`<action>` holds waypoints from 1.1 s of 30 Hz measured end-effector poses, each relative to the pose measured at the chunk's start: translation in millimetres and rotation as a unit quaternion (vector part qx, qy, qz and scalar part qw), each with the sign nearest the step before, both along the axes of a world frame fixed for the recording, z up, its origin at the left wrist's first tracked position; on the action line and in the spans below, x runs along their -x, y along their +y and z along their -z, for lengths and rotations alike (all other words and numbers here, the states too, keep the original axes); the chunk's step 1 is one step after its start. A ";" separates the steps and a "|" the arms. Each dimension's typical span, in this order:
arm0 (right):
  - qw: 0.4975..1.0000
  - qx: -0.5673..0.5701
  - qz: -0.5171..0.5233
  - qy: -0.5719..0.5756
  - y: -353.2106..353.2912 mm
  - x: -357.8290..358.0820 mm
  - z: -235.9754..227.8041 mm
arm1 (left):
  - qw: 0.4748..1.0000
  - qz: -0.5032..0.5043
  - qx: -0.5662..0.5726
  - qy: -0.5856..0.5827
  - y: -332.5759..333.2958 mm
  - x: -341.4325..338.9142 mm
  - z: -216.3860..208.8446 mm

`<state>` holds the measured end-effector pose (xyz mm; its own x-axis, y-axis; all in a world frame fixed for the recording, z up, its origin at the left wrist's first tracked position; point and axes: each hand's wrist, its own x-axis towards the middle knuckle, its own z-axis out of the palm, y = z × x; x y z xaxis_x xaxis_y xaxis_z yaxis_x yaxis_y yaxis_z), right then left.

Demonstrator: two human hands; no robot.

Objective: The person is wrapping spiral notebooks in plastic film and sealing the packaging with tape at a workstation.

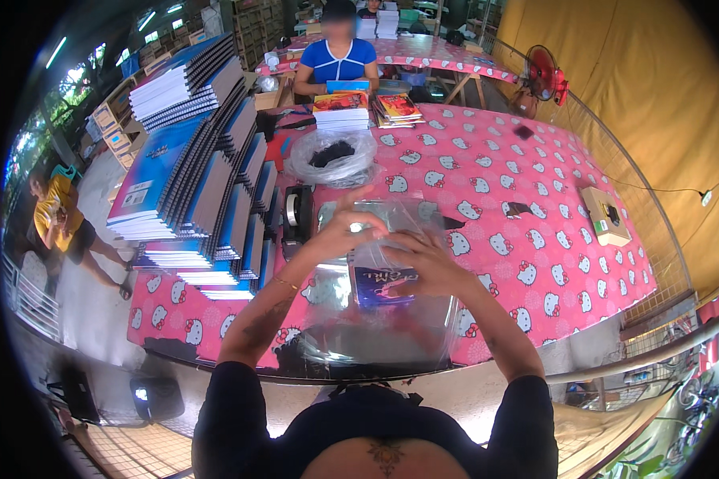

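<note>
A spiral notebook (385,289) with a dark blue and purple cover lies in front of me, among clear plastic bags (347,339) stacked at the table's near edge. My left hand (345,230) is curled above the notebook's top, thumb and finger closed on the clear film. Beside it my right hand (429,262) lies over the notebook's upper right part, fingers stretched out across the plastic. The fingertips of both hands almost meet. Part of the notebook's cover is hidden under my right hand.
Tall stacks of blue spiral notebooks (168,180) rise at the left. A black tape dispenser (298,214) and a plastic-wrapped roll (333,156) stand beyond my left hand. A co-worker (339,64) sits opposite behind book piles (342,113). A small box (605,217) lies at right.
</note>
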<state>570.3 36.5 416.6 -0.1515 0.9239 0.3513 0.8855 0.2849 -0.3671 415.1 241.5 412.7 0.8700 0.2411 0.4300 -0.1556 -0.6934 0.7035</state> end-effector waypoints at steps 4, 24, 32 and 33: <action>0.969 0.021 -0.013 0.244 -2.5 -19.7 9.5 | 0.999 -0.008 -0.036 0.015 -8.0 -13.1 15.4; 0.959 -0.053 0.082 0.268 -3.4 -8.4 44.5 | 0.976 0.008 0.212 -0.045 -23.6 -15.1 -3.8; 0.794 0.163 0.196 0.552 36.3 -58.2 46.8 | 0.925 -0.096 0.364 -0.051 -20.4 -16.0 -23.9; 0.770 0.210 0.177 0.576 39.2 -58.8 46.6 | 0.968 -0.170 0.177 0.057 -10.7 -22.8 -10.9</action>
<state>629.2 75.7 370.0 0.3247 0.9043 -0.2773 -0.1026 -0.2578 -0.9607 437.9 230.9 423.6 0.7514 0.6367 0.1733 0.1322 -0.4026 0.9058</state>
